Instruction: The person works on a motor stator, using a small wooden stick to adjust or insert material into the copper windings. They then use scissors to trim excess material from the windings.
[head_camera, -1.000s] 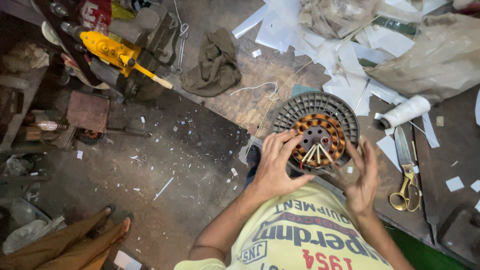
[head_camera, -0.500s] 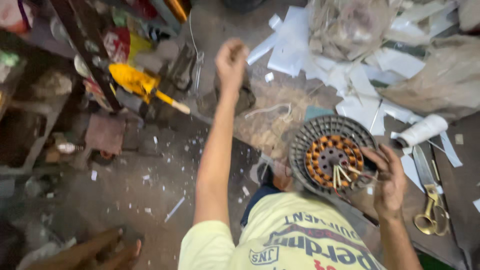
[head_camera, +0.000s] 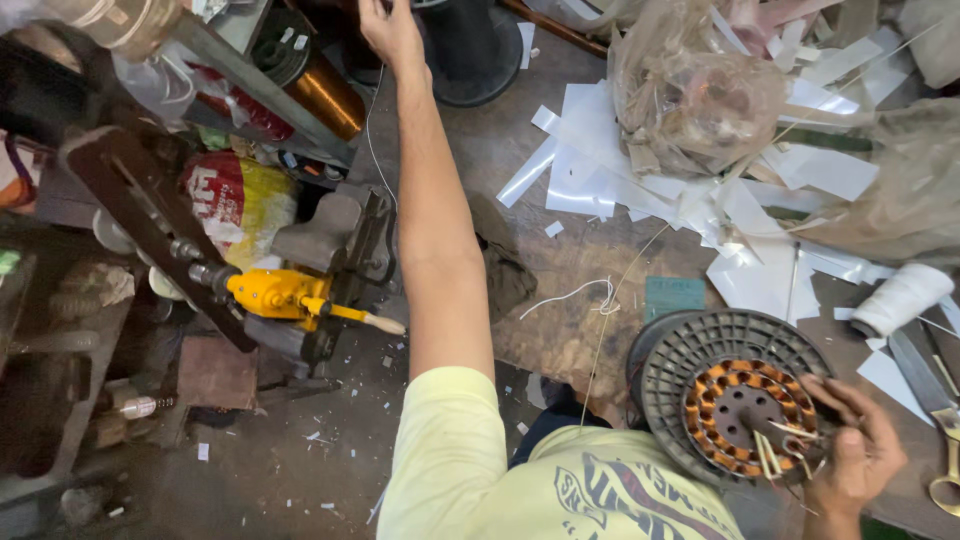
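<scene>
While the person's yellow shirt fills the bottom edge of the view, the right hand rests nearest, its fingers curled over the rim of a round motor stator; the grip is clenched on the stator's edge, close to the pale strips that stick up from the copper windings. The stator sits low at the right, on the worn surface, inside a grey ribbed housing. Just right of it lie a white spool of thread and the yellow handles of scissors. A thin white thread runs from beside the stator up along the outstretched left arm. To the left, a yellow-handled tool rests by a grey vise, near a red and yellow packet. Farther off, white paper offcuts are strewn about, with a crumpled clear plastic bag on top. Farthest away, the left hand reaches to the top edge, beside a spool of copper wire; whether its grip is released or clenched cannot be told, as the fingers are cut off by the frame.
</scene>
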